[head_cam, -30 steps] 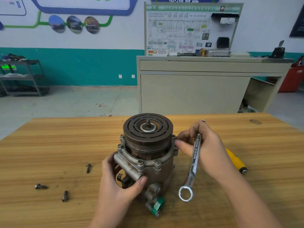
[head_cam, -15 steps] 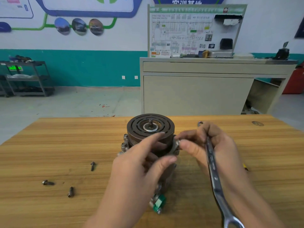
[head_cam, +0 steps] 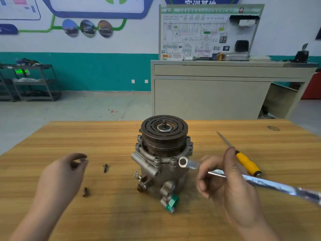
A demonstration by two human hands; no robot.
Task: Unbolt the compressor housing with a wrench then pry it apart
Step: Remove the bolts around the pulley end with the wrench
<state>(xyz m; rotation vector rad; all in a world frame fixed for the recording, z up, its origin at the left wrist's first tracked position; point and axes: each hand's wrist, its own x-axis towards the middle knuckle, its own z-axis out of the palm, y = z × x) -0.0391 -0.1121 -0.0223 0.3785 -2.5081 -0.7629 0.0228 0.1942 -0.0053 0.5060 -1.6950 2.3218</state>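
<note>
Head view: screwdriver (head_cam: pixel 246 162) beside compressor (head_cam: pixel 162 162)

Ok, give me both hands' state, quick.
Left hand: pinching a small bolt at its fingertips.
Right hand: gripping the wrench.

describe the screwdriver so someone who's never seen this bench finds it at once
Start at the compressor standing mid-way across the wooden table. Look to its right, past the right hand holding the wrench: the screwdriver lies flat there, shaft pointing away. Its yellow grip is the only bright yellow on the table.
</note>
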